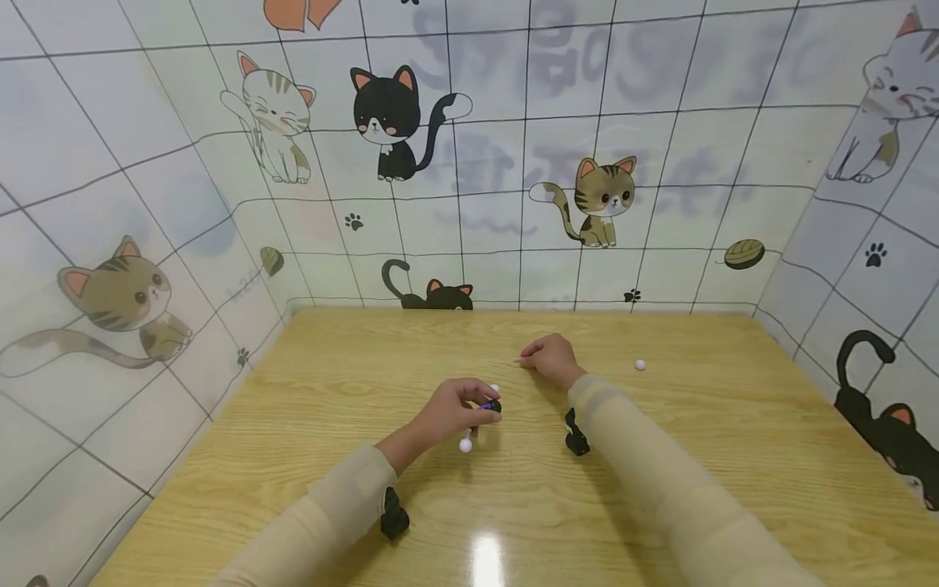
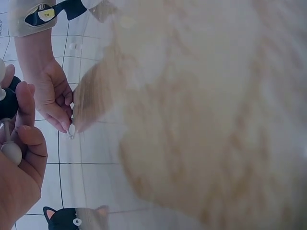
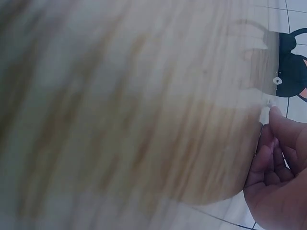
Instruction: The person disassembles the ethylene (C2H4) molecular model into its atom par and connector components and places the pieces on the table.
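My left hand (image 1: 455, 412) grips a ball-and-stick model over the middle of the table. The model has a black ball (image 1: 495, 406) and white balls (image 1: 465, 446) on short pale rods, and a bit of purple shows beside the black one. In the left wrist view, thumb and fingers curl around the black ball (image 2: 8, 103), and a white ball (image 2: 12, 152) sits at the end of a rod. Farther back, my right hand (image 1: 550, 359) pinches a small whitish stick (image 1: 517, 360) low over the tabletop. Its tip (image 3: 268, 103) pokes out past the fingertips in the right wrist view.
A loose white ball (image 1: 641, 365) lies on the wooden table (image 1: 352, 359), right of the right hand. Tiled walls with cat drawings (image 1: 601, 200) enclose the table at the back and both sides. Black camera mounts (image 1: 394, 515) sit at both wrists.
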`<state>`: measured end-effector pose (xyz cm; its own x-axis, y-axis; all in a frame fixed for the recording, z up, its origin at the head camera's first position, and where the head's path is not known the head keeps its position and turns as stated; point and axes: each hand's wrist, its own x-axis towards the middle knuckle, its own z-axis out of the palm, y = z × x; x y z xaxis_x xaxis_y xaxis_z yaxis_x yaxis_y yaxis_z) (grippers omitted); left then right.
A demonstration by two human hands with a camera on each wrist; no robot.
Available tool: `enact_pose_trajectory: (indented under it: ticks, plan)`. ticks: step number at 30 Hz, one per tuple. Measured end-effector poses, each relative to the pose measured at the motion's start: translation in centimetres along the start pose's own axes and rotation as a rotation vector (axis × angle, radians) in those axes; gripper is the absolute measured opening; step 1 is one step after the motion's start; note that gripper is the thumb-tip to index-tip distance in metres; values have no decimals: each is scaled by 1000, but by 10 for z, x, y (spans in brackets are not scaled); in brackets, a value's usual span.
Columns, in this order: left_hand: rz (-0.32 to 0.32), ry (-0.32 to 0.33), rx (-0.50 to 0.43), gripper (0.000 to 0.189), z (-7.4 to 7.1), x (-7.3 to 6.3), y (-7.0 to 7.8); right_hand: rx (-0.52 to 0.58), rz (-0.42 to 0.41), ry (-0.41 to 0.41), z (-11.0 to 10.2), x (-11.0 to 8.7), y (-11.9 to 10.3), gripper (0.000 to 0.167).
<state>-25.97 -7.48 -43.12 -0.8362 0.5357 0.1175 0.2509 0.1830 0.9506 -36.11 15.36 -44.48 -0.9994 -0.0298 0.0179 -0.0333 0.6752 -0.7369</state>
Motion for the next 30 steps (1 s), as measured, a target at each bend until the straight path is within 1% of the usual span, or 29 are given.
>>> enact_pose_trajectory:
  ticks: [8,14,18,21,24,30]
  plan:
    - [-2,-11,-21,32,1,2,-1,-10,-26,-10,0,2,2,10]
    - [-7,-50,-58,28,1,1,0,-17,-33,-22,-1,0,1,9]
    - [-2,-74,-71,24,2,-4,14,-24,-35,-27,-2,-2,-1,10]
    - [2,-71,-81,24,3,-9,24,-20,-41,-29,-3,-3,-2,11]
    - [-8,-60,-78,25,5,-9,26,-3,-44,-29,-4,-4,-1,12]
    - [-41,-40,-70,28,6,0,5,28,-29,-35,-5,-5,0,14]
